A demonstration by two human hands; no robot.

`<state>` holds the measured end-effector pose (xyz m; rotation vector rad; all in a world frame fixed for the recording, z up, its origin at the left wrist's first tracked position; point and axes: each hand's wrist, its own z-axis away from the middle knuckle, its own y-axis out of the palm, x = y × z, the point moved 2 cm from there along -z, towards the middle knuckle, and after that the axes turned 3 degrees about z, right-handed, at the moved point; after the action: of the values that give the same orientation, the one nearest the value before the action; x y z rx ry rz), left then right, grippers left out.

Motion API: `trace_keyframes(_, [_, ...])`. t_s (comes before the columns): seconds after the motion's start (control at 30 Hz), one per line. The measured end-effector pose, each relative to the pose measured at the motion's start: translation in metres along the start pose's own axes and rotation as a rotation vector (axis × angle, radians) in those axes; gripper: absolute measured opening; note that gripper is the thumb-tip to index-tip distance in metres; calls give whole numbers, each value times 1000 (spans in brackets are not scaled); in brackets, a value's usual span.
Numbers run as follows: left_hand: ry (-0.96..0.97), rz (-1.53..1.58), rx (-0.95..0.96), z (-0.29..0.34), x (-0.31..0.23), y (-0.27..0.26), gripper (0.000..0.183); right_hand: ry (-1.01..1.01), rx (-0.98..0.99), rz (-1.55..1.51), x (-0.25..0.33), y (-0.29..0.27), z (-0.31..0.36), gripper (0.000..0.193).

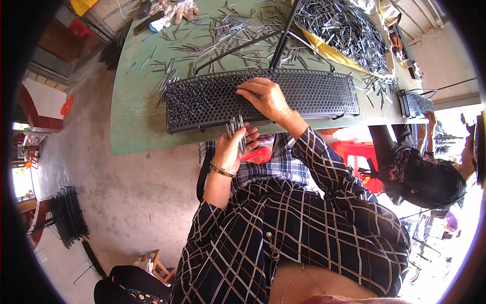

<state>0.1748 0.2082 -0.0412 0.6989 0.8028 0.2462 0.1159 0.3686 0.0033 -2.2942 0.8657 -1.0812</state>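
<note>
In my left hand (pixel 231 150) a bundle of short, thin metal rods (pixel 235 129) stands upright, gripped just off the near edge of a long black perforated rack (pixel 314 93). My right hand (pixel 269 101) is over the middle of that rack, its thumb and fingertips pinched together at the holes. Whatever the pinch holds is too small or hidden to make out. The rack's left part looks filled with dark rod ends, while round holes show across its right part.
Loose rods (pixel 217 35) lie scattered over the green table (pixel 136 101). A large heap of rods (pixel 344 30) rests on yellow sheeting (pixel 329 53) at the far right. Gloves (pixel 177 11) lie at the far left. Another person (pixel 420 172) works on the right, near a red stool (pixel 354 152).
</note>
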Motion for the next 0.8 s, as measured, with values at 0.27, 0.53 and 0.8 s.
trace_keyframes(0.27, [-1,10,27,-1,1,-1,25,1,-20,61,-1,4,2,14])
trace_keyframes(0.53, [86,4,58,4,-5,5,27,438,311,-391,17,-2,18,24])
trace_keyframes(0.8, [132,-85,19,6,-5,3,21,791,350,-609,12,-2,19,22])
